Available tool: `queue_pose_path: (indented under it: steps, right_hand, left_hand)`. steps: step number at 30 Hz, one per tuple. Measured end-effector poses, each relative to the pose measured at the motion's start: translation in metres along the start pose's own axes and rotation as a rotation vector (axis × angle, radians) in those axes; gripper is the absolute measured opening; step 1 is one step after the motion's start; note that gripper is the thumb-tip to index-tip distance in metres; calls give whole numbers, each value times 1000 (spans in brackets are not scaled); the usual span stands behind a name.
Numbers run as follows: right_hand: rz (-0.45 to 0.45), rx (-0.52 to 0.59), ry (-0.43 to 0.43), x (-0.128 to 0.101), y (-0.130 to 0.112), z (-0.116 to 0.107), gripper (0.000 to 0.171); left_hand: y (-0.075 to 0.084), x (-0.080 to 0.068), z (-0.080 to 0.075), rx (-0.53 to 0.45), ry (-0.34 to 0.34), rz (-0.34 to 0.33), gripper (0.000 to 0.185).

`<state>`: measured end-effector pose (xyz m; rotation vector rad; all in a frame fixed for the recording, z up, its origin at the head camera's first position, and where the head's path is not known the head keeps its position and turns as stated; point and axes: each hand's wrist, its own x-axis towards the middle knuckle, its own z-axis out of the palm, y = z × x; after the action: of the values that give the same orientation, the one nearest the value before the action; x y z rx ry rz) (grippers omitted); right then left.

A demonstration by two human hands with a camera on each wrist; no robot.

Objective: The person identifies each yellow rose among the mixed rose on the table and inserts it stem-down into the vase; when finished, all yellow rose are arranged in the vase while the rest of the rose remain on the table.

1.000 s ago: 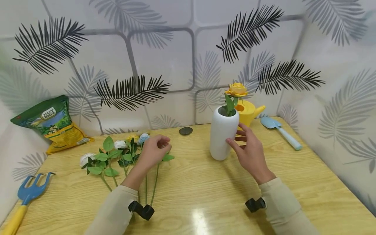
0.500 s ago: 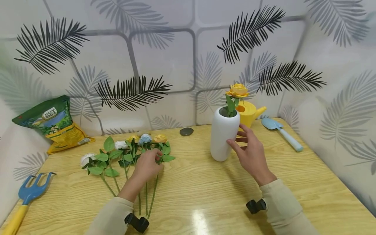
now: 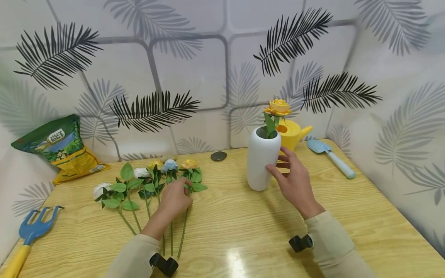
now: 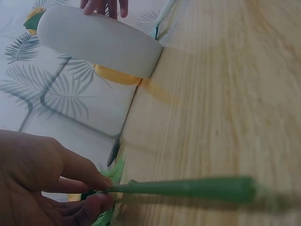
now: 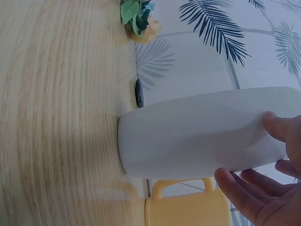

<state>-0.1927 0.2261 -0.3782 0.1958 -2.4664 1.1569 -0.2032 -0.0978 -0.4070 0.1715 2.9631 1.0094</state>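
A white vase (image 3: 263, 160) stands upright on the wooden table (image 3: 243, 231) with a yellow rose (image 3: 277, 107) in it. My right hand (image 3: 278, 164) rests at its right side. In the right wrist view the thumb (image 5: 275, 126) touches the vase (image 5: 197, 134) while the fingers stay straight and a little off it. Several artificial roses (image 3: 153, 175) lie on the table to the left. My left hand (image 3: 187, 186) lies on them, and its fingertips (image 4: 101, 190) pinch one green stem (image 4: 188, 187) just below the leaves.
A yellow watering can (image 3: 293, 133) stands behind the vase, with a pale blue trowel (image 3: 330, 156) to its right. A dark round pebble (image 3: 219, 156) lies by the wall. At the far left are a green and yellow bag (image 3: 60, 148) and a blue hand rake (image 3: 29, 233).
My left hand has drawn back from above the flower heads to the stems and now pinches one. The right hand has stayed at the vase.
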Motion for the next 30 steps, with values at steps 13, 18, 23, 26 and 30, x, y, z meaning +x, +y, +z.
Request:
queue_pose_path:
  steps: [13,18,23,26,30]
  right_hand:
    - [-9,2,2,0,0,-1,68]
    - [-8,9,-3,0,0,-1,68]
    - [3,7,-7,0,0,-1,69]
    - [-4,4,-1,0,-1,-1,69]
    - [-23,-4,10,0,0,0,68]
  left_hand:
    - [18,9,-4,-82,18,1,43]
    - [33,13,-6,-127,68,55,42]
    - [56,18,-7,-211,118,106,42]
    - [71,21,-10,-256,128,123,42]
    - [89,25,-14,-300,138,152,42]
